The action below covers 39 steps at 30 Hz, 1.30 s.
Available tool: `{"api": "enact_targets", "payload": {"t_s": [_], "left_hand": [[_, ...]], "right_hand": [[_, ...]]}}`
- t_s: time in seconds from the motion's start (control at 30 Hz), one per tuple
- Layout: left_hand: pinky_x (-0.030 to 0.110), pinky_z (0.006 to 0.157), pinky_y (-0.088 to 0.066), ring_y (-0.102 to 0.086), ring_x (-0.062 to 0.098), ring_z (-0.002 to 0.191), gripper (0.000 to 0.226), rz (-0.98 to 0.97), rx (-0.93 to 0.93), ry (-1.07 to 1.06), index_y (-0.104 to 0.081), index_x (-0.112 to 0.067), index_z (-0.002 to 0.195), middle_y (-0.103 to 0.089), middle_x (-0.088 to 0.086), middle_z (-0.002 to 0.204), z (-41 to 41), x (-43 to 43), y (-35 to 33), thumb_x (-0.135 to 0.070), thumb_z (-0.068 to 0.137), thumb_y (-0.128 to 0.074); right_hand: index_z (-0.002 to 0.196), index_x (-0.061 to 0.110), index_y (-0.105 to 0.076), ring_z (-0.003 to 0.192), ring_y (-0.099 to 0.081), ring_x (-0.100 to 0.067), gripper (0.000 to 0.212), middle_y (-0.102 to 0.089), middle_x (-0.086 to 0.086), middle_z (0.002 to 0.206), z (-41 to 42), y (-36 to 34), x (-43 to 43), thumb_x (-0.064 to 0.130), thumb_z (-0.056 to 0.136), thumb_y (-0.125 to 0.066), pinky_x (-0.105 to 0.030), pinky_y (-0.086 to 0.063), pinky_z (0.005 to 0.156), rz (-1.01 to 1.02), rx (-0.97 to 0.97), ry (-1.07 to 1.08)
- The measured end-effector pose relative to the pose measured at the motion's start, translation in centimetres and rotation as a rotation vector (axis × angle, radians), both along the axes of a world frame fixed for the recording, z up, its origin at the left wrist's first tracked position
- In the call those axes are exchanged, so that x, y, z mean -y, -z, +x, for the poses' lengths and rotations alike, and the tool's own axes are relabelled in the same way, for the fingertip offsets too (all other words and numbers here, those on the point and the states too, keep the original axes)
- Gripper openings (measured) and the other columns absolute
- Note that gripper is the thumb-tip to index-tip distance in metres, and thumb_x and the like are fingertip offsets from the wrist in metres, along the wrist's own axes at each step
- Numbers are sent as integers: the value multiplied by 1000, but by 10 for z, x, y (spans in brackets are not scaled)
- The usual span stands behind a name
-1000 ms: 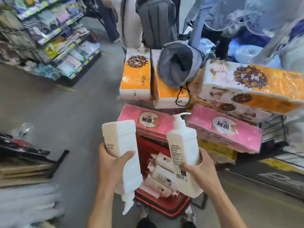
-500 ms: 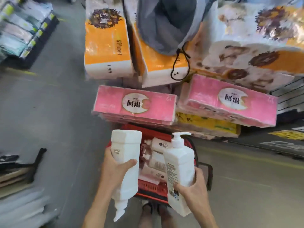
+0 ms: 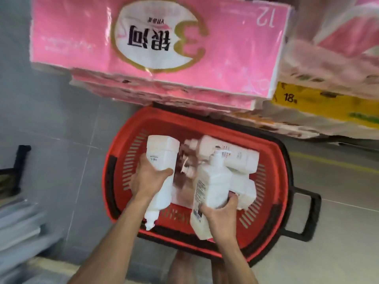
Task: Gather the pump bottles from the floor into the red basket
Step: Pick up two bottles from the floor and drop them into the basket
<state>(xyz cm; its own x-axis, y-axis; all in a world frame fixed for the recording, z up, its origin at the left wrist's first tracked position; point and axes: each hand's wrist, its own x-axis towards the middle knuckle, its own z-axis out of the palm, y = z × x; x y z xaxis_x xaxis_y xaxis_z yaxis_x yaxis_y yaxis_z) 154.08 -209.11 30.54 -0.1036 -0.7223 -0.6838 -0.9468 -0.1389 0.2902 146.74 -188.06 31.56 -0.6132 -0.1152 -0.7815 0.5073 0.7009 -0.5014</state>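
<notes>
Both hands loaded, one white pump bottle each. Left hand is wrapped round the middle of an inverted pump bottle: base up, nozzle pointing down over the near basket wall. Right hand grips the lower body of an upright pump bottle, fingers curled round it, pump head on top, label facing left. Both bottles sit over the basket, centre frame. Can't tell if either one touches what is underneath.

Rest, by size:
- Grey tiled floor fills the left side and lower right.
- Pink tissue pack spans the top of the frame, printed "12" at its corner, stacked on more pink packs, overhanging the basket's far rim.
- Red basket is on the floor at centre, with slotted walls and a black rim.
- Second pink pack at upper right, blurred.
- Yellow pack marked "18" at right, under that second pack.
- Grey stacked goods at lower left, too blurred to name.
- Black handle sticks out of the basket's right side.
- Loaded bottles lie on their sides in the basket's right half, pump heads pointing left. Count unclear.
- Black frame at left edge, cut off.
</notes>
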Motion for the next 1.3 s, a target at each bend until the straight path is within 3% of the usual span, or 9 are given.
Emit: {"api": "enact_targets", "payload": {"t_s": [0.2, 0.3, 0.4, 0.47, 0.57, 0.7, 0.87, 1.07, 1.3], "left_hand": [[42, 94, -49, -62, 35, 115, 90, 26, 154, 138, -41, -16, 135, -62, 12, 129, -15, 11, 68, -53, 64, -82], [44, 96, -48, -59, 35, 122, 94, 47, 187, 222, -38, -19, 142, -58, 11, 137, -13, 16, 92, -54, 66, -81], [46, 95, -50, -60, 37, 119, 81, 31, 217, 278, -44, -26, 142, -55, 9, 138, -7, 18, 99, -47, 72, -78], [44, 91, -52, -63, 37, 113, 59, -46, 189, 278, -54, -31, 133, -59, 7, 134, -4, 21, 94, -36, 78, -72], [44, 86, -53, -64, 36, 108, 48, -123, 140, 314, -58, -30, 127, -60, 5, 128, -3, 26, 79, -30, 81, -69], [48, 89, -52, -64, 34, 109, 45, -168, 39, 360, -56, -30, 125, -61, 3, 126, -7, 30, 59, -29, 82, -70], [43, 88, -48, -62, 33, 113, 45, -251, 86, 457, -56, -29, 129, -59, 2, 131, -20, 29, 9, -30, 86, -67], [44, 85, -47, -57, 32, 111, 47, -331, 93, 555, -56, -28, 126, -59, 4, 125, -31, 5, -88, -32, 81, -70], [39, 96, -43, -47, 19, 123, 53, -391, 45, 602, -48, -38, 134, -51, -8, 134, -39, -42, -225, -46, 84, -65]], "right_hand": [[135, 37, -36, 108, -63, 5, 95, -66, 18, 116, 46, 48, -13, 30, 62, -96, -17, -49, 95, -31, -6, 75], [135, 51, -39, 114, -64, 2, 95, -67, 20, 121, 60, 58, -18, 28, 62, -96, -33, -49, 108, -66, -4, 129], [119, 66, -45, 114, -67, -5, 82, -69, 15, 120, 63, 59, -20, 30, 63, -94, -40, -51, 105, -61, -10, 132], [113, 71, -46, 111, -67, -3, 81, -70, 14, 119, 58, 57, -19, 21, 69, -93, -29, -52, 100, -69, -4, 146], [118, 54, -47, 109, -59, 14, 72, -65, 18, 121, 50, 49, -15, 20, 73, -92, -4, -45, 86, -70, -31, 141], [130, 53, -44, 119, -60, 1, 79, -61, 19, 130, 46, 34, -5, 43, 68, -92, -30, -51, 103, -68, -58, 163], [137, 38, -43, 117, -55, 5, 78, -55, 21, 129, 29, 0, -3, 26, 75, -90, -5, -42, 86, -72, -133, 193], [142, 28, -44, 111, -62, -10, 79, -59, 8, 128, 12, -66, -4, 33, 77, -89, -35, -53, 94, -76, -129, 224], [130, 43, -46, 111, -58, -4, 70, -57, 13, 126, -4, -175, -4, 31, 76, -88, -38, -53, 99, -82, -203, -18]]}}
